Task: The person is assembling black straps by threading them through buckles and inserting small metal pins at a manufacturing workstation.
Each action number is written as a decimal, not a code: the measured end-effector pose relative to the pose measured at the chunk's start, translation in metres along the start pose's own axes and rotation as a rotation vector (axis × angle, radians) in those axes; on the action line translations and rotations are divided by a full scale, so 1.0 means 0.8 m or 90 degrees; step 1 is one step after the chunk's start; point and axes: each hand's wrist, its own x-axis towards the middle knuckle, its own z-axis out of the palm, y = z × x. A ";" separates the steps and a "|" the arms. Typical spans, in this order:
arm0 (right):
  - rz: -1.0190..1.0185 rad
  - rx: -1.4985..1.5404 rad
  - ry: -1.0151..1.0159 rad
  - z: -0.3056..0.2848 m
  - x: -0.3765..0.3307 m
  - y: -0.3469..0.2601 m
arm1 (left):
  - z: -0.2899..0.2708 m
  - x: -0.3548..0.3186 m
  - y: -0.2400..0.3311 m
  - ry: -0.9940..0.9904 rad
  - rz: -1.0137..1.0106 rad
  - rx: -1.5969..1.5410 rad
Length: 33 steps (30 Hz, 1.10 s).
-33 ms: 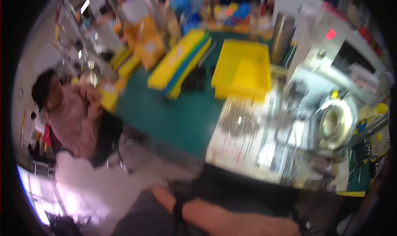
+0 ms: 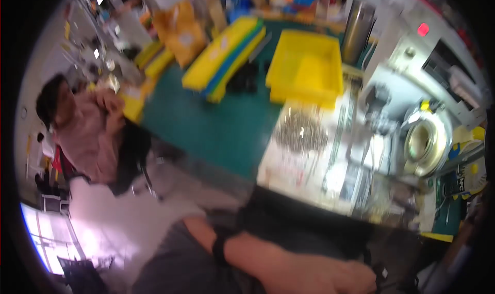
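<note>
Low in the view a bare forearm with a dark wristband crosses my lap, and I take it for my left arm. My left hand (image 2: 322, 275) lies at its right end, back upward, over dark cloth. Its fingers are hidden and blurred, so neither their pose nor anything held shows. My right hand is not in view. Beyond the lap, a pile of thin metal-looking pieces (image 2: 301, 131) lies on a pale printed sheet (image 2: 283, 175) at the table's near side. Behind the pile stands a yellow plastic tray (image 2: 304, 69).
The green table (image 2: 206, 124) holds a long yellow-and-blue bin (image 2: 221, 59), an orange bag (image 2: 181, 33) and a steel tumbler (image 2: 358, 31). A white machine with a red button or light (image 2: 423, 30) and a ring-shaped fixture (image 2: 422, 142) stand right. A seated person (image 2: 85, 134) is at left.
My view has shifted slightly, so the tray, bin and metal pile sit higher in the picture. The forearm appears a little lower and further left, and the scene is less blurred.
</note>
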 end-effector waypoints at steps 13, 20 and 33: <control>-0.110 -0.165 0.012 -0.014 0.055 -0.010 | 0.026 -0.035 -0.013 0.288 0.117 0.193; 0.018 -0.233 -0.088 -0.010 0.068 -0.030 | 0.025 -0.042 -0.005 0.280 0.087 0.199; -0.048 -0.284 -0.052 -0.008 0.057 -0.023 | 0.004 -0.040 0.002 0.205 0.070 0.192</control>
